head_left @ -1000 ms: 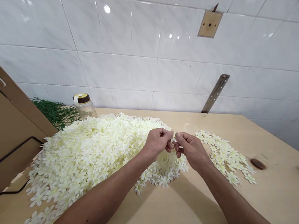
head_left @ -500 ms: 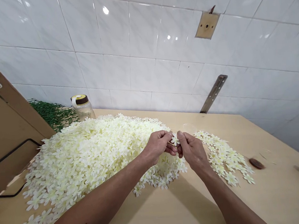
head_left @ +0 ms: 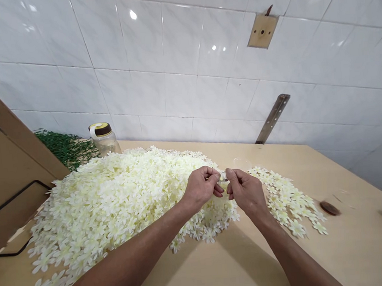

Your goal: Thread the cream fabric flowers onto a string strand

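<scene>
My left hand [head_left: 203, 187] and my right hand [head_left: 246, 189] are close together over the right edge of a large heap of pale yellow-white artificial flowers [head_left: 122, 192]. Between the fingertips is a small white flower [head_left: 222, 176], seen nearly edge-on. Thumb and finger of my left hand pinch it from one side. From the other side, my right hand pinches at it, its fingers curled; any finer item there is too small to tell. Beyond my right wrist lies a smaller spread of loose flowers [head_left: 290, 201].
A cardboard box [head_left: 10, 166] stands at the left, with green netting [head_left: 65, 148] and a lidded bottle [head_left: 104, 139] behind the heap. A metal strip [head_left: 273, 119] leans on the tiled wall. A brown oval object [head_left: 330, 208] lies on the table [head_left: 360, 235] at right.
The flower between my fingers has turned from facing me to nearly edge-on. Both hands stay in about the same place, and the view has shifted slightly.
</scene>
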`<state>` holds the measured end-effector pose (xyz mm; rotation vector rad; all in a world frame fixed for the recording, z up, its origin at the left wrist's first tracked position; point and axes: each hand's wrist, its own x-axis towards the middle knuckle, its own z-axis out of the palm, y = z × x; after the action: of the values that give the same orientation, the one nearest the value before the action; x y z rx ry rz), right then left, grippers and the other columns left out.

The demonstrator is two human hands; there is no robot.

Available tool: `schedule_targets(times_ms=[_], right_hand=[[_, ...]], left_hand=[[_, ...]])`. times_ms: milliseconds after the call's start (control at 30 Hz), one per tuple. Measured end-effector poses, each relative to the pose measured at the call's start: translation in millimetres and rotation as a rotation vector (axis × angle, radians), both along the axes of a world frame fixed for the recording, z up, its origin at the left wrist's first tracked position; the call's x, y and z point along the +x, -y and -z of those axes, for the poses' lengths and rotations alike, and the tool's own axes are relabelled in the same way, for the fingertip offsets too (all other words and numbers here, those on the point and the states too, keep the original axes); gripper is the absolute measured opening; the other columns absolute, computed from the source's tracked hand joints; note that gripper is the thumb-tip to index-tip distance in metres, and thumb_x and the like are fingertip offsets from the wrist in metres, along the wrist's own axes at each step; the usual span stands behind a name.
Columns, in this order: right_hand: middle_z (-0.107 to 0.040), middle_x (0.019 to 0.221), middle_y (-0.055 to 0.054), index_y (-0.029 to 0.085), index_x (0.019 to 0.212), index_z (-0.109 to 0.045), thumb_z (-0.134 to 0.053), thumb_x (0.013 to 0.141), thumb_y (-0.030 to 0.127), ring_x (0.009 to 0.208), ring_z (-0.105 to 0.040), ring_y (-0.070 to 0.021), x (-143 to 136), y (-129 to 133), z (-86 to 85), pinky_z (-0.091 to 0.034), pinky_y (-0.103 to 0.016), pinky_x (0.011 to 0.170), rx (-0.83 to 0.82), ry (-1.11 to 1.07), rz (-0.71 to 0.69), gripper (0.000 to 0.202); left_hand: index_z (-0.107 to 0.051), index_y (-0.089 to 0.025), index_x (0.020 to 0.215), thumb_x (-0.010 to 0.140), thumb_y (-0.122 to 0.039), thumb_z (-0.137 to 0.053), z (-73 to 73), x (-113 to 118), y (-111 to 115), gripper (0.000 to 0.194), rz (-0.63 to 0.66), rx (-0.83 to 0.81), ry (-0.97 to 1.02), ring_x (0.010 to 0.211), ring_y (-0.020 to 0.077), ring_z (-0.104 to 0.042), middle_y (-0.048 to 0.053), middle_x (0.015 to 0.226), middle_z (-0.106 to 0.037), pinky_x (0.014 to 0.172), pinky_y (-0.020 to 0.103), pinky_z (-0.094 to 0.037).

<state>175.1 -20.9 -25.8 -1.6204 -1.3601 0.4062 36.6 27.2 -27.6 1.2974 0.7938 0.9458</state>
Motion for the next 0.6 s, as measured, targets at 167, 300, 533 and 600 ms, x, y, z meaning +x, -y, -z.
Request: schedule_targets(times_ms=[167,300,533,600], right_hand=[[-0.057,0.048,0.003,0.019,0.078,-0.064,-0.048,0.092,0.059,0.039,-0.057,-0.0131,3.1,-0.3,-0.4,-0.044,-0.022,0.046,0.024,-0.021,0.052,0.045],[-0.055,0.049,0.003,0.018,0.077,-0.063,-0.054,0.088,0.059,0.039,-0.054,-0.0120,4.0,-1.6,1.9,-0.043,-0.022,0.045,0.007,-0.118,-0.009,0.043],[-0.045,0.044,0.005,0.015,0.092,-0.073,-0.059,0.082,0.064,0.037,-0.043,-0.0113,5.3,-5.5,7.5,-0.037,-0.023,0.039,-0.045,-0.247,-0.040,0.052],[-0.046,0.046,0.005,0.015,0.097,-0.074,-0.057,0.082,0.065,0.038,-0.041,-0.0111,4.8,-5.3,6.7,-0.035,-0.023,0.039,-0.016,-0.194,-0.035,0.055]], left_hand=[[-0.053,-0.017,0.083,0.088,-0.021,-0.054,0.7,-0.9,-2.9,0.007,-0.076,0.028,-0.028,0.044,0.0160,-0.063,-0.002,0.053,-0.058,0.043,0.027,-0.055],[-0.054,-0.017,0.082,0.088,-0.023,-0.055,-3.7,-4.3,-7.2,0.008,-0.163,0.064,-0.037,0.044,0.0149,-0.063,-0.002,0.057,-0.057,0.041,0.026,-0.054],[-0.057,-0.015,0.085,0.088,-0.021,-0.057,-9.7,-5.2,-6.7,0.008,-0.130,0.009,0.026,0.045,0.0147,-0.062,0.000,0.055,-0.059,0.046,0.026,-0.055],[-0.057,-0.014,0.085,0.088,-0.021,-0.057,-10.1,-4.2,-5.2,0.007,-0.114,-0.007,0.040,0.046,0.0153,-0.063,0.000,0.054,-0.059,0.047,0.028,-0.056]])
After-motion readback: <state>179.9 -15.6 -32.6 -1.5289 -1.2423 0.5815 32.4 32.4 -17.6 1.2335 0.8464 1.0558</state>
